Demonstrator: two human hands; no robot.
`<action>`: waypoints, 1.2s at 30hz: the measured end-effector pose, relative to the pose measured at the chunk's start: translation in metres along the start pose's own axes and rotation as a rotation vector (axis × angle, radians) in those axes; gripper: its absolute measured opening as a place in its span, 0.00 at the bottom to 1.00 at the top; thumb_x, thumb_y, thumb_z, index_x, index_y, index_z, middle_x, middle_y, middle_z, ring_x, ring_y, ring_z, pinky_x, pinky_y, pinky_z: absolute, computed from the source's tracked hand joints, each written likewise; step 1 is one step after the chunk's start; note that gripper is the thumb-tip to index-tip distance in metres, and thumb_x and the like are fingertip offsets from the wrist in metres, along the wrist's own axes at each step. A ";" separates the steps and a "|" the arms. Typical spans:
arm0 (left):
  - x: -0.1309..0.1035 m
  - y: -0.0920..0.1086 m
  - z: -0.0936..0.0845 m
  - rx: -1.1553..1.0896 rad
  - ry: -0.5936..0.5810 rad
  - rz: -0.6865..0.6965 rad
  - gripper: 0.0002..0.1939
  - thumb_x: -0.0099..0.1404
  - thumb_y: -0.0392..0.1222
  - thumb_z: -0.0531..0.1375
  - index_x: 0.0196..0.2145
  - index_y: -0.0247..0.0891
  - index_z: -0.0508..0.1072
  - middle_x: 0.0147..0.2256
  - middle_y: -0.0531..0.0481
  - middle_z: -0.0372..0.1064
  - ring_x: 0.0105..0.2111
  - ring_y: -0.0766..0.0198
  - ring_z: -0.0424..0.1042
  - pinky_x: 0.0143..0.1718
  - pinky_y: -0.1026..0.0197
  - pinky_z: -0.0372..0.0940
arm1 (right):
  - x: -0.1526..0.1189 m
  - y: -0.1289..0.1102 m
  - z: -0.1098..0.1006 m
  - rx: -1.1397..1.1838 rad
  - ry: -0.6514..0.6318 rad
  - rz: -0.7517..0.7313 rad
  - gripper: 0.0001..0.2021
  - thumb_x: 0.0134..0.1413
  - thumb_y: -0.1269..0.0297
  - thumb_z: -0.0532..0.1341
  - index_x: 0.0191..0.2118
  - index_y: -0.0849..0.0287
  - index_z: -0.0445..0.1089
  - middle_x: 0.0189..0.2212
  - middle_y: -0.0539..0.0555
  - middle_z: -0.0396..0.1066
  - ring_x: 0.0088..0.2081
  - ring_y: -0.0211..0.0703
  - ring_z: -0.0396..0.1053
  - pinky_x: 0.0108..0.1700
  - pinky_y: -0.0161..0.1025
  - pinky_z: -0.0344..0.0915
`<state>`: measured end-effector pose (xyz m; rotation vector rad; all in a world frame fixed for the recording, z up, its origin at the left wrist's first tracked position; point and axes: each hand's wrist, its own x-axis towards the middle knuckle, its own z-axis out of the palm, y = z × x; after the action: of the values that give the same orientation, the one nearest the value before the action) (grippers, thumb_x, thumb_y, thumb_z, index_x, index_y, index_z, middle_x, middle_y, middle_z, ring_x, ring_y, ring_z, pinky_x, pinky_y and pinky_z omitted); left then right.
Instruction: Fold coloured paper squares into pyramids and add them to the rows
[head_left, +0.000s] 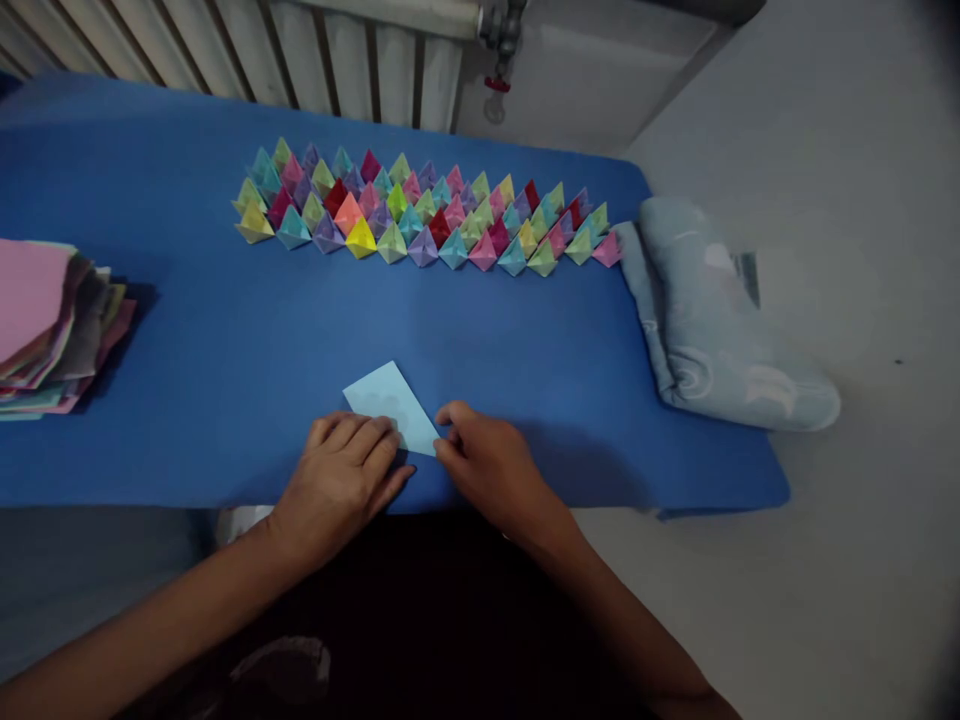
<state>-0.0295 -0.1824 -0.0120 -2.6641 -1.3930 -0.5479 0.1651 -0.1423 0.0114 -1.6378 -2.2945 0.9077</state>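
Note:
A light blue folded sheet of paper (394, 400) lies near the table's front edge, its lower left part hidden under my left hand. My left hand (341, 475) rests flat on it, fingers side by side and thumb stretched out to the right. At the paper's right corner is my right hand (491, 460), its fingers curled and the thumb tip touching that corner. Farther back, several rows of folded paper pieces (424, 246) in many colours stand with their points up.
A blue cloth (225, 330) covers the table. On the left is a stack of coloured paper sheets (34, 300). A rolled grey-blue patterned blanket (712, 310) lies across the right end. Behind the table are a white radiator (352, 65) and a red-handled valve (496, 84).

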 end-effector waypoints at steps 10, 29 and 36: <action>-0.007 -0.003 0.002 -0.077 0.017 -0.036 0.09 0.70 0.41 0.58 0.41 0.33 0.74 0.42 0.40 0.76 0.39 0.52 0.72 0.41 0.50 0.63 | -0.013 -0.003 0.005 -0.036 -0.033 -0.073 0.18 0.58 0.71 0.57 0.55 0.59 0.68 0.32 0.53 0.76 0.32 0.44 0.72 0.34 0.38 0.60; -0.006 -0.006 0.002 -0.116 -0.015 -0.028 0.13 0.68 0.45 0.59 0.42 0.31 0.73 0.43 0.38 0.75 0.40 0.51 0.72 0.41 0.50 0.63 | -0.012 -0.007 -0.001 0.393 -0.101 0.050 0.15 0.52 0.73 0.59 0.47 0.54 0.69 0.26 0.46 0.70 0.27 0.36 0.67 0.32 0.35 0.62; -0.002 -0.007 0.008 -0.014 0.043 0.020 0.07 0.69 0.35 0.56 0.40 0.30 0.73 0.39 0.39 0.75 0.36 0.53 0.71 0.36 0.52 0.64 | -0.012 -0.012 -0.009 0.558 -0.065 0.069 0.10 0.54 0.69 0.59 0.43 0.55 0.68 0.24 0.43 0.66 0.25 0.34 0.64 0.29 0.33 0.61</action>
<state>-0.0339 -0.1785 -0.0210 -2.6574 -1.3552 -0.6108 0.1643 -0.1523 0.0274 -1.4531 -1.7891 1.4695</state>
